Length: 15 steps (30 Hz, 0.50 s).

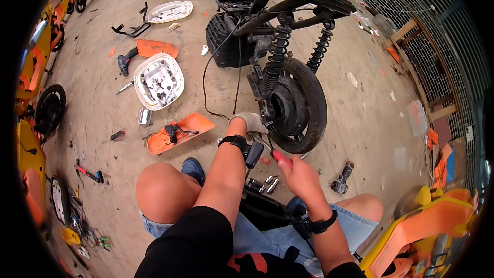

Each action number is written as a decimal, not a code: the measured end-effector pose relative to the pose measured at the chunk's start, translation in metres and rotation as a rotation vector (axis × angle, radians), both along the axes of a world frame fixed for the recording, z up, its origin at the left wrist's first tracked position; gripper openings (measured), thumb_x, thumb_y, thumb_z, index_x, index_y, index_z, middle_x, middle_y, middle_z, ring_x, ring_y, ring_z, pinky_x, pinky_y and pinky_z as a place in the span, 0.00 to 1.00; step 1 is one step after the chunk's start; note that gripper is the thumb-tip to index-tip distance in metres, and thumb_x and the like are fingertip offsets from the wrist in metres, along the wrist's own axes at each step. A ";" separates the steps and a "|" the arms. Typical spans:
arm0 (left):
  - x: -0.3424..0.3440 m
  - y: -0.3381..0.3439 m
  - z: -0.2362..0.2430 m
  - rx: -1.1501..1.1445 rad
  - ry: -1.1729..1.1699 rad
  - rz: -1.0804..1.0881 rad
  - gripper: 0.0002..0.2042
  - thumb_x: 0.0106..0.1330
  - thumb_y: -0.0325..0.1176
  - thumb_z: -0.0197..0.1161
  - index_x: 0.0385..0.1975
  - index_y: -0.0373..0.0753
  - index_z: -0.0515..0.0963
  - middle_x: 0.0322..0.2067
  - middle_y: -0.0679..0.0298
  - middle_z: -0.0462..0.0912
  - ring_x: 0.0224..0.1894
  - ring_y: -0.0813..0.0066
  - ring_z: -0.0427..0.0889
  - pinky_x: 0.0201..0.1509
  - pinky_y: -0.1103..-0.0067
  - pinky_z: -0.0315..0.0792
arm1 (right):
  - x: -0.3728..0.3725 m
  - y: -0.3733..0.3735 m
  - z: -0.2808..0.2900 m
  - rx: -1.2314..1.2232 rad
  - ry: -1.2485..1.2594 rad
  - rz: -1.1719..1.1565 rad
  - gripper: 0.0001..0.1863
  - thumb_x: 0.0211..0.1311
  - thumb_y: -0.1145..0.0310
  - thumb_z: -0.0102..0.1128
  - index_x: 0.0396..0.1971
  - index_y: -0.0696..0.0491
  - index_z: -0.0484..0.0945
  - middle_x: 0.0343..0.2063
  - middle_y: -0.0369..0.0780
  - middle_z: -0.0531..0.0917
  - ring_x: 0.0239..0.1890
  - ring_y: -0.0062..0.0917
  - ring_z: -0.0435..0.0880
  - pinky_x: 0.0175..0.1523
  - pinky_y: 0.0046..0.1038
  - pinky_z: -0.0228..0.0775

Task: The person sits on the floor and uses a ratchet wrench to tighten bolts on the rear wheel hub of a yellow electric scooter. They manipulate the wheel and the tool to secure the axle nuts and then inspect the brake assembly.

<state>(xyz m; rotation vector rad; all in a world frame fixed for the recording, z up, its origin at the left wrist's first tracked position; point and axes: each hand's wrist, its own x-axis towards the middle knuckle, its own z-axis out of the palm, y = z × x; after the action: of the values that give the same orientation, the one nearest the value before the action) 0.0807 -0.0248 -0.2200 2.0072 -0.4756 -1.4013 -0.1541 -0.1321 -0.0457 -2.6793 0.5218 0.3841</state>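
- In the head view, we see our left hand (249,122), covered in pale cloth, just beside the hub side of the black wheel (316,98); we cannot tell whether its fingers are spread or pressed together.
- Our right hand (300,175) has its fingers closed around the red-handled tool (278,155), in front of the tyre's lower edge.
- The wheel stands upright beneath the dark frame (293,10), near two coil-spring shock absorbers (278,46).
- A black cable (205,83) loops down to the floor (381,123) near our left hand.
- Between our knees we see loose metal sockets (271,184); a power tool (341,178) lies to their right.
- On our left lie an orange panel (200,124) carrying a black lever (173,133), a white tray (177,90) of small parts, and a dark cordless drill (124,63).
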 end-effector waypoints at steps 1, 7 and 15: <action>-0.002 -0.003 0.009 0.021 -0.041 -0.022 0.17 0.63 0.42 0.66 0.44 0.37 0.79 0.33 0.63 0.86 0.29 0.70 0.85 0.34 0.71 0.82 | 0.006 0.001 0.008 0.019 -0.130 -0.018 0.22 0.65 0.50 0.57 0.41 0.56 0.78 0.30 0.50 0.85 0.36 0.49 0.84 0.42 0.45 0.74; -0.002 -0.002 0.027 0.035 -0.109 -0.041 0.18 0.60 0.45 0.67 0.39 0.34 0.84 0.30 0.60 0.86 0.29 0.66 0.86 0.32 0.70 0.79 | 0.027 -0.001 0.016 0.061 -0.395 0.009 0.22 0.65 0.48 0.57 0.44 0.51 0.78 0.28 0.49 0.85 0.34 0.47 0.84 0.38 0.43 0.75; 0.002 0.004 0.002 -0.077 -0.111 -0.027 0.19 0.59 0.46 0.68 0.40 0.36 0.83 0.31 0.61 0.86 0.30 0.67 0.86 0.33 0.70 0.79 | -0.010 -0.038 -0.064 0.132 0.283 0.179 0.23 0.57 0.53 0.67 0.39 0.59 0.80 0.34 0.53 0.84 0.41 0.48 0.83 0.46 0.44 0.74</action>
<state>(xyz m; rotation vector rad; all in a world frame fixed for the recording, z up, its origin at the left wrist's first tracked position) 0.0823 -0.0211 -0.2183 2.0309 -0.5980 -1.2721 -0.1638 -0.1699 -0.1101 -2.5633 0.3220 0.8278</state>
